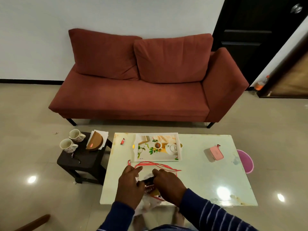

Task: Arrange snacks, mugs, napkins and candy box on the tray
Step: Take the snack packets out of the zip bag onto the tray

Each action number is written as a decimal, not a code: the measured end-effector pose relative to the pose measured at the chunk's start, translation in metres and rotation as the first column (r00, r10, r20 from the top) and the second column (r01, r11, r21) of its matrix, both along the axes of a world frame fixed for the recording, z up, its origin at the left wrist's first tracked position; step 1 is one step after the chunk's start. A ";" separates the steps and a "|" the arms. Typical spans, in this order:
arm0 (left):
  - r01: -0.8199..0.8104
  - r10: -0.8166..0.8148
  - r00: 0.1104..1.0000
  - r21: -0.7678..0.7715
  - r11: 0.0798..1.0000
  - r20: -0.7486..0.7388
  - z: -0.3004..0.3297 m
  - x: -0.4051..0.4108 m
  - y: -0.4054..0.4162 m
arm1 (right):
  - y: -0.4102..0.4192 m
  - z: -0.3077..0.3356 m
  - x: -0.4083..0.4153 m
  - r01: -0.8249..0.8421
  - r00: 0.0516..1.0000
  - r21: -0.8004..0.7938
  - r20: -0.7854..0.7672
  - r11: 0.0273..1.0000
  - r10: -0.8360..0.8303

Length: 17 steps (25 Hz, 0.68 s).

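A white tray [140, 154] with a printed tea picture lies at the far middle of the pale table [200, 177]. My left hand [130, 185] and my right hand [166, 184] both grip a snack packet [150, 187] over a thin white bag with red handles [156, 165] at the near edge. One wrapped candy [122, 141] lies left of the tray. A pink candy box [214, 153] sits at the right. Two mugs [75, 135] [67, 145] and a napkin holder with napkins [95, 142] stand on a dark side stool [81, 162].
A red sofa [141, 90] stands beyond the table against the wall. A pink round stool [245, 160] sits at the table's right edge. An orange bottle [260, 84] stands on the floor by a dark door.
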<state>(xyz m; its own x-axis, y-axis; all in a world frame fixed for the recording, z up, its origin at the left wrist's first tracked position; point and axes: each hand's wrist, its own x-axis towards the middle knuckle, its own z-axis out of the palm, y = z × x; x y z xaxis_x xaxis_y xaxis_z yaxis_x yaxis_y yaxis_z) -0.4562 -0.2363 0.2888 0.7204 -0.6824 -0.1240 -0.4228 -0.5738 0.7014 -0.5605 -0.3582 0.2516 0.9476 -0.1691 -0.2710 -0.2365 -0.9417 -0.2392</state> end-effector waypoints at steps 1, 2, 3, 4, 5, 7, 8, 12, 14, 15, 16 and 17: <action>-0.015 0.015 1.000 0.030 0.999 -0.007 -0.005 0.005 0.002 | -0.001 0.012 -0.006 -0.004 1.000 -0.005 -0.001 1.000 0.004; -0.030 0.031 0.999 0.059 0.998 -0.020 -0.010 0.010 0.003 | -0.003 0.023 -0.013 -0.001 1.000 -0.006 -0.001 1.000 0.001; -0.044 0.046 0.999 0.083 0.996 -0.029 -0.016 0.014 0.005 | -0.006 0.034 -0.019 0.017 1.000 0.015 0.021 1.000 -0.018; -0.053 0.057 0.997 0.103 0.993 -0.042 -0.021 0.018 0.007 | -0.010 0.045 -0.026 0.062 0.997 0.061 0.045 0.996 -0.064; -0.057 0.064 0.997 0.115 0.992 -0.050 -0.026 0.021 0.008 | -0.017 0.056 -0.031 0.117 0.989 0.118 0.073 0.986 -0.127; -0.051 0.060 0.996 0.135 0.990 -0.062 -0.032 0.024 0.007 | -0.040 0.075 -0.038 0.229 0.959 0.240 0.108 0.943 -0.261; -0.046 0.056 0.996 0.140 0.989 -0.069 -0.034 0.023 0.006 | -0.056 0.079 -0.039 0.272 0.943 0.281 0.114 0.920 -0.314; -0.044 0.064 0.991 0.164 0.985 -0.118 -0.039 0.018 -0.005 | -0.132 0.061 -0.027 0.402 0.895 0.241 0.100 0.883 -0.435; -0.065 0.096 0.985 0.206 0.976 -0.143 -0.040 0.013 -0.006 | -0.170 0.033 -0.017 0.440 0.890 0.179 0.042 0.880 -0.453; -0.064 0.099 0.985 0.237 0.969 -0.139 -0.045 0.012 -0.008 | -0.189 0.012 -0.011 0.449 0.891 0.157 -0.007 0.879 -0.454; -0.063 0.101 0.985 0.255 0.965 -0.139 -0.052 0.012 -0.010 | -0.208 -0.012 -0.004 0.449 0.894 0.137 -0.067 0.883 -0.444; -0.067 0.106 0.986 0.273 0.960 -0.129 -0.057 0.014 -0.012 | -0.226 -0.035 0.004 0.434 0.899 0.114 -0.117 0.894 -0.422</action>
<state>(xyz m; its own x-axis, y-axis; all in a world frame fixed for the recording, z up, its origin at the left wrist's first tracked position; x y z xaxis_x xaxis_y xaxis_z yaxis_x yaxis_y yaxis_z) -0.4424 -0.2483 0.2316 0.7371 -0.5466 -0.3975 -0.2710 -0.7778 0.5671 -0.5563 -0.5844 0.2167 0.7630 -0.5098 -0.3974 -0.6352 -0.7050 -0.3153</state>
